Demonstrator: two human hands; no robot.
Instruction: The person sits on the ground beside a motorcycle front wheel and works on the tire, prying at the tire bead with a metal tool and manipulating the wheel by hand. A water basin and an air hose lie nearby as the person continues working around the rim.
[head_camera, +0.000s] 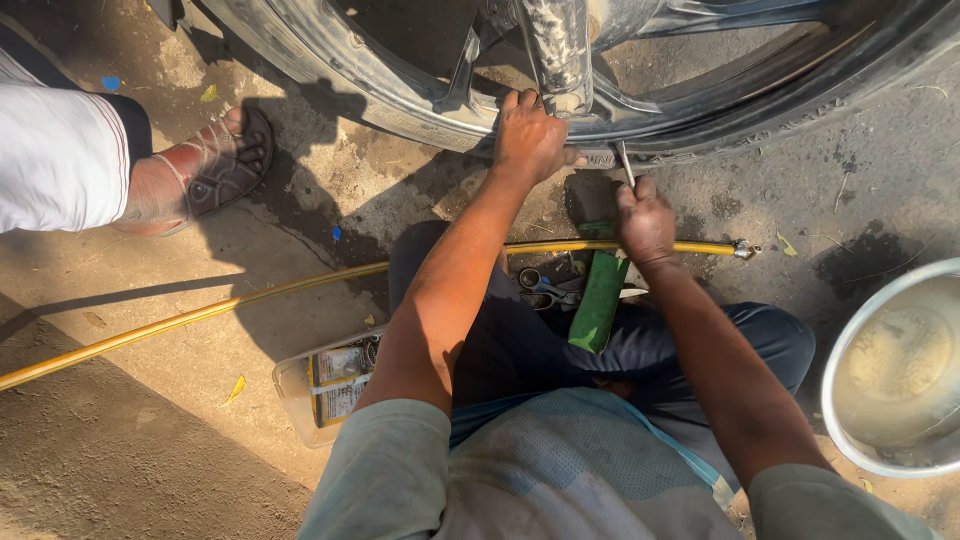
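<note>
Right hand fingers curled tight around a thin metal tool, fist closed, tool tip pointing up at the tyre edge. Left hand fingers pressed together and laid flat on the tyre sidewall, just left of the tool, thumb out toward it. Hands near each other, not touching. Tyre is black, dusty, mounted on a wheel with dark spokes, standing at the top of view, directly in front of both hands.

Below the right hand: green handle or tube lying across the person's lap, scissors just beside it on the ground. Yellow hose runs from lower left across the ground under the forearms, ending in a metal fitting right of the right hand.

Surface: bare ground, dirty concrete or packed earth, outdoors, hard sunlight, strong shadows. Clear plastic box with small packets by the left elbow. Metal bowl with cloudy water at right edge. Another person's sandalled foot and white trouser leg upper left, well apart from the hands.
</note>
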